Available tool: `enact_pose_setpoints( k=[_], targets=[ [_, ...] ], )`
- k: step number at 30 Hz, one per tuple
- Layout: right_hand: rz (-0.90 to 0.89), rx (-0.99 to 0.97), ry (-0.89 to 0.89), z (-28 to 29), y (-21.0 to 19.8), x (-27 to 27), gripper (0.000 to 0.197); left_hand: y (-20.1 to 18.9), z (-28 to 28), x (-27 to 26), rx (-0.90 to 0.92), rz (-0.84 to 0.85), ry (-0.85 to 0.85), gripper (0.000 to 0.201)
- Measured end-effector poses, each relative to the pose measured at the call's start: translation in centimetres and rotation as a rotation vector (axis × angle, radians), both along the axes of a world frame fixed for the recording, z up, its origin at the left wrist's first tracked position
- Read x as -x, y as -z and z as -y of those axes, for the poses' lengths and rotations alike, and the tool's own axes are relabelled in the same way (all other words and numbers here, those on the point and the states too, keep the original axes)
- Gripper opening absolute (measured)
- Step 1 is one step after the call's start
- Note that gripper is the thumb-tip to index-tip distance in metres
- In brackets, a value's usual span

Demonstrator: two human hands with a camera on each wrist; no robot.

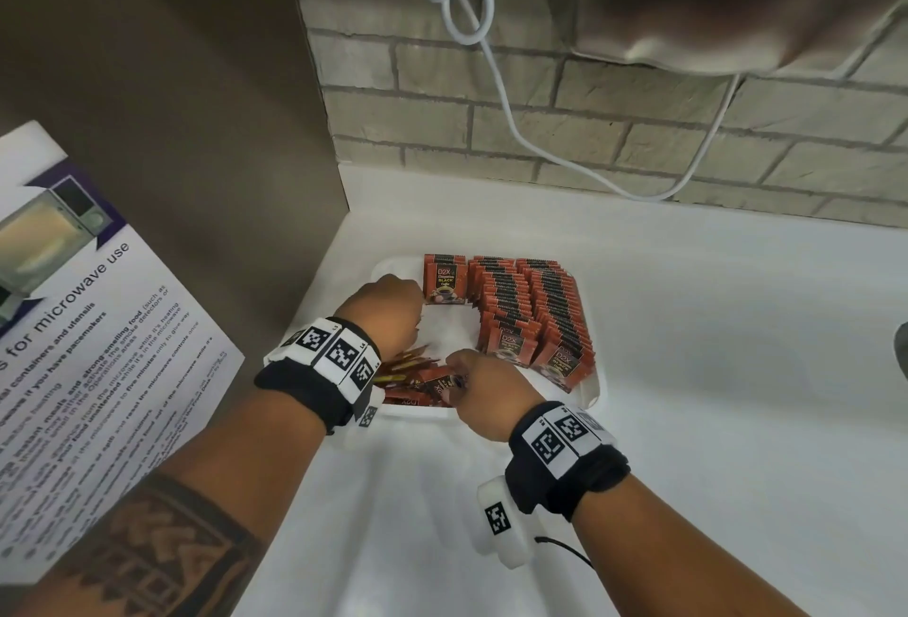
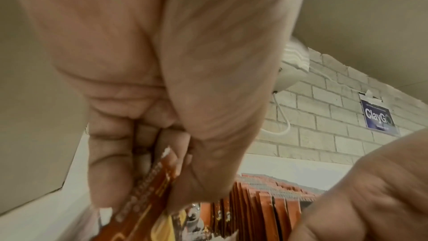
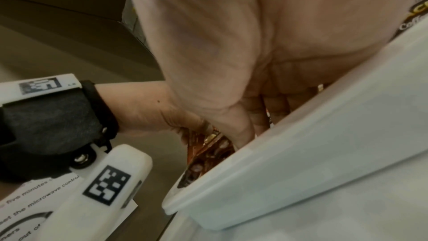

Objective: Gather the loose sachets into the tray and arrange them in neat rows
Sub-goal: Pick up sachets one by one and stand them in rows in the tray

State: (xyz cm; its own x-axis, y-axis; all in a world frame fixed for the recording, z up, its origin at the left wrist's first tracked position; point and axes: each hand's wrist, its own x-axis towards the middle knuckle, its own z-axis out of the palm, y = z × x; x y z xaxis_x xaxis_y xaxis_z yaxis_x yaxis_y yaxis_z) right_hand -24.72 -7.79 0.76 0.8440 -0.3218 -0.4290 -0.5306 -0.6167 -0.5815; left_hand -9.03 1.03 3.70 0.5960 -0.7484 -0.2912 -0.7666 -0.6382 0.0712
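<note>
My left hand (image 1: 388, 317) sits over the tray's near-left corner, fingers curled round a small bunch of sachets (image 2: 148, 190); the left wrist view shows thumb and fingers pinching their crimped top edges. The risk here is the grip: the foil looks slick, and I hold only the edges, so if I lift or turn the bunch quickly the inner ones could slide out and drop back among the loose ones.

Between my two hands lies the loose heap (image 1: 417, 383), jumbled at all angles against the tray's (image 3: 301, 153) near wall (some on edge, some flat). Reaching into it from both sides at once, my knuckles could knock each other, or push sachets over the low rim onto the counter (image 1: 688, 321).

My right hand (image 1: 484, 395) is just beside the heap, knuckles up, fingers bent down into it. I think they are closing on a sachet, but neither view shows the fingertips clearly, so I cannot tell whether anything is actually pinched.

Beyond my right hand stand the finished rows (image 1: 530, 312), two leaning files packed tightly front to back. They worry me most: they lean on each other like dominoes, and a brush from my right wrist as I carry sachets across could topple a whole file. A single sachet (image 1: 444, 280) stands beyond my left hand, starting a third row; with nothing behind it, it would fall at a touch.
</note>
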Motion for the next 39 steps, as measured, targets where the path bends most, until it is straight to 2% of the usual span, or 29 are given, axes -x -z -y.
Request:
enact_pose_setpoints(
  k=[6,10,14,16,18,23,29,34,37,39],
  targets=[
    [0.032,-0.098,-0.029,-0.8,-0.3,-1.0,0.061,-1.0,-0.7,-0.2,0.079,-0.007,-0.093,0.028],
    [0.047,-0.112,-0.004,-1.1,-0.1,-2.0,0.073,-1.4,-1.5,0.1,0.116,-0.050,-0.098,0.032],
    [0.078,-0.168,0.087,-1.3,0.6,-2.7,0.087,-1.2,-1.9,1.0,0.127,-0.146,0.034,0.045],
    [0.082,-0.168,0.088,-1.3,0.9,-2.9,0.086,-0.8,-1.8,1.3,0.048,-0.168,0.123,0.044],
    [0.083,-0.166,0.080,-1.3,1.1,-3.0,0.081,-0.5,-1.7,1.5,-0.027,-0.179,0.173,0.035],
    [0.036,-0.188,0.040,-0.7,0.8,-2.8,0.085,-0.5,-1.9,1.1,-0.140,-0.209,0.209,0.015],
    [0.040,-0.163,0.075,-0.4,0.9,-2.9,0.079,-0.7,-1.6,1.2,-0.151,-0.201,0.262,0.039],
    [0.088,-0.242,0.168,-0.3,1.3,-2.9,0.074,-0.5,-1.3,1.2,-0.139,-0.201,0.255,0.055],
    [0.145,-0.300,0.246,-0.3,1.2,-2.8,0.074,-0.6,-1.3,1.2,-0.129,-0.221,0.243,0.050],
    [0.177,-0.319,0.266,-0.2,1.2,-2.9,0.073,-0.6,-1.3,1.3,-0.111,-0.221,0.234,0.033]
  ],
)
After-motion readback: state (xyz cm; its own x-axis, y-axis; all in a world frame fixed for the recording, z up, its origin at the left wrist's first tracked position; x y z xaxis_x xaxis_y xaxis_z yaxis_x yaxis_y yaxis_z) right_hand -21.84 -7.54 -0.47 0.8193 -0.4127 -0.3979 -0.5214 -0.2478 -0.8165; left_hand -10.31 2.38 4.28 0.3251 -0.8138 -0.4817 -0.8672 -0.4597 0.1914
